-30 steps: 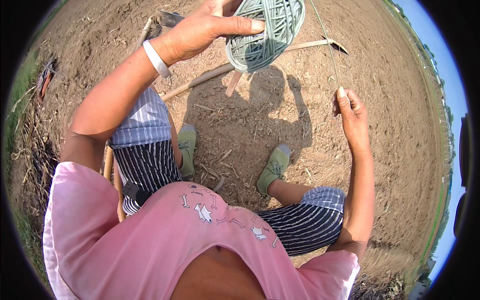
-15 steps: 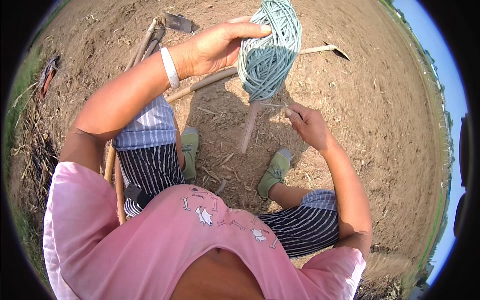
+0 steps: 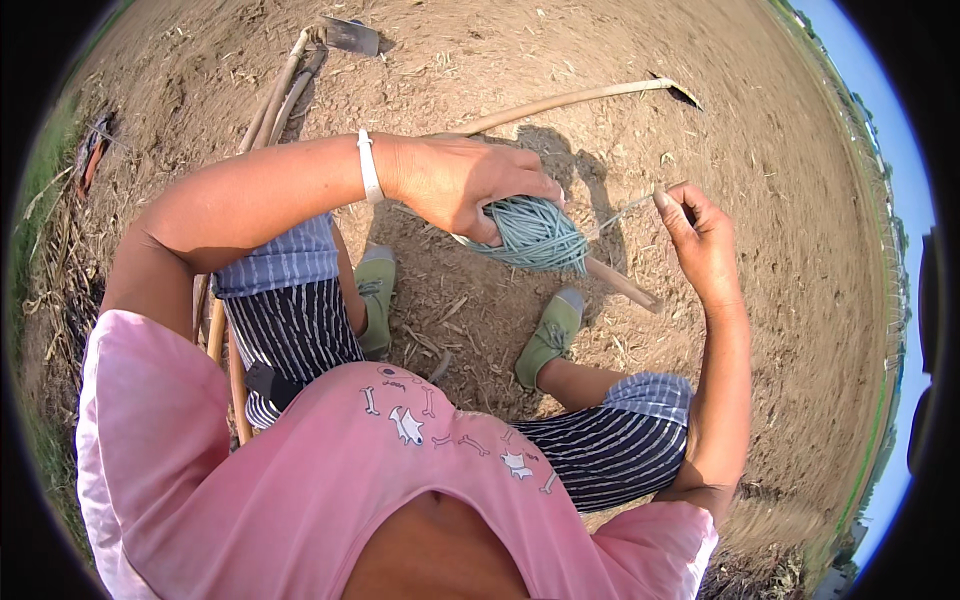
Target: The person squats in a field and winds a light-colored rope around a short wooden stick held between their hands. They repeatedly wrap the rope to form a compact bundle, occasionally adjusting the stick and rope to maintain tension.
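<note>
Head view, single frame. Left hand (image 3: 465, 185) is gripping a rounded ball of grey-green wound cord (image 3: 532, 234), fingers curled over its top and near side, holding it up over the ground between the knees. A white band (image 3: 369, 166) is sitting on the left wrist. Right hand (image 3: 700, 240) is holding off to the right of the ball, thumb and forefinger pinching together on a thin strand of the same cord (image 3: 625, 210), which is running taut from the ball up to those fingertips. A pale wooden stick (image 3: 622, 286) is sticking out from under the ball, slanting down to the right; whether it is passing through the ball cannot be told.

Person is sitting, wearing a pink shirt (image 3: 330, 480), striped dark trousers with pale blue cuffs (image 3: 290, 320) and green canvas shoes (image 3: 548, 336), both feet resting on dry brown tilled soil (image 3: 780, 160). A long curved pale pole (image 3: 560, 102) is lying on the soil beyond the hands. Further left, a bundle of wooden tool handles (image 3: 280, 90) is lying with a flat metal blade (image 3: 350, 36) at its far end.
</note>
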`<act>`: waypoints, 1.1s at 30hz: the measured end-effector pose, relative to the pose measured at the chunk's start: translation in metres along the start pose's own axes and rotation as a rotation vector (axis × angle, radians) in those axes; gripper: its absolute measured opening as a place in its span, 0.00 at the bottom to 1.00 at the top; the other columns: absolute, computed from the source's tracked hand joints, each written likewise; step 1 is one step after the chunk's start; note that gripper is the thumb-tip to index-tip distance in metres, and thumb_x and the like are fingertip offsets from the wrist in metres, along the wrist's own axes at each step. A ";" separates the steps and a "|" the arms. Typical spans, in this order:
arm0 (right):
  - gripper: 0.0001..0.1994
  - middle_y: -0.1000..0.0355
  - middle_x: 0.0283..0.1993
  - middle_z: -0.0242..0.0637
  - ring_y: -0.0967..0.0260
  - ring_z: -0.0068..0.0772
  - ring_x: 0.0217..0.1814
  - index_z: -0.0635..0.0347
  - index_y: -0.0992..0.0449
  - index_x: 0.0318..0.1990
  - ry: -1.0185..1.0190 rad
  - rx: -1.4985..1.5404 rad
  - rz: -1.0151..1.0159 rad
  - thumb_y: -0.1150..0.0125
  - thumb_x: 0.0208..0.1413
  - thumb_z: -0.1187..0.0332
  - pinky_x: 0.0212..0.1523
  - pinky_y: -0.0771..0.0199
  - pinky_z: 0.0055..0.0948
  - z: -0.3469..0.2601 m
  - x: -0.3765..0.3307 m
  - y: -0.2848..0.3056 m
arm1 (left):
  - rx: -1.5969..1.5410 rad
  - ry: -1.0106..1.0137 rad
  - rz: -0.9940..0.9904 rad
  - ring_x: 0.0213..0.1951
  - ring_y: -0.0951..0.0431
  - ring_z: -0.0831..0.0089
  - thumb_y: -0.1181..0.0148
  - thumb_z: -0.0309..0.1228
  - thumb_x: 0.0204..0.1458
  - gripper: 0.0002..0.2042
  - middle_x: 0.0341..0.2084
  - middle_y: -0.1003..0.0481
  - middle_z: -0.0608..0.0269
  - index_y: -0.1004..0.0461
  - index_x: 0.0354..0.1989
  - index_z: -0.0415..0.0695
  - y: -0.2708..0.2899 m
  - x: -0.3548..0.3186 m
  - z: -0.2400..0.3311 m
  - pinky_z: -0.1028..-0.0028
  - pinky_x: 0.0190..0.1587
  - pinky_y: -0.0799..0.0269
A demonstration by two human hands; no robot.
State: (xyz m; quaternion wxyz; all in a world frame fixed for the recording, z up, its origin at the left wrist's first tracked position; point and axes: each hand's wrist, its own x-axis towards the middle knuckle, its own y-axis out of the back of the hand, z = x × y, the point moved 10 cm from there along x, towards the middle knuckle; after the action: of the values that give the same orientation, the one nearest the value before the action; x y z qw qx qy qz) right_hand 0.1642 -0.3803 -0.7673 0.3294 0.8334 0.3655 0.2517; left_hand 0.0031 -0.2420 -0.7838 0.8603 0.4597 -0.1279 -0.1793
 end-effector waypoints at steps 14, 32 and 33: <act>0.18 0.39 0.23 0.24 0.44 0.14 0.25 0.63 0.29 0.51 0.013 0.240 0.091 0.52 0.67 0.56 0.25 0.43 0.20 -0.090 0.013 -0.032 | -0.755 0.283 0.712 0.51 0.27 0.71 0.33 0.35 0.52 0.29 0.48 0.28 0.55 0.38 0.58 0.36 0.074 0.013 -0.030 0.71 0.53 0.30; 0.19 0.26 0.42 0.36 0.30 0.27 0.41 0.62 0.26 0.49 -0.210 0.297 -0.077 0.56 0.64 0.57 0.40 0.29 0.28 -0.056 0.006 -0.029 | -1.146 0.221 0.350 0.54 0.27 0.71 0.32 0.46 0.50 0.39 0.53 0.29 0.59 0.44 0.65 0.42 0.054 0.021 0.005 0.70 0.48 0.24; 0.19 0.26 0.39 0.35 0.31 0.25 0.37 0.61 0.25 0.47 -0.195 0.254 -0.110 0.57 0.64 0.56 0.35 0.31 0.26 -0.059 0.006 -0.030 | -1.191 0.199 0.305 0.56 0.28 0.70 0.32 0.46 0.49 0.40 0.54 0.30 0.58 0.45 0.65 0.42 0.053 0.021 0.012 0.67 0.51 0.25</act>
State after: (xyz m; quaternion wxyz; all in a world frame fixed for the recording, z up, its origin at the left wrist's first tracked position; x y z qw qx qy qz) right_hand 0.1153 -0.3384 -0.7494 0.2686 0.8676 0.4056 0.1033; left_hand 0.0275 -0.2326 -0.7316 0.9928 -0.1078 0.0106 -0.0514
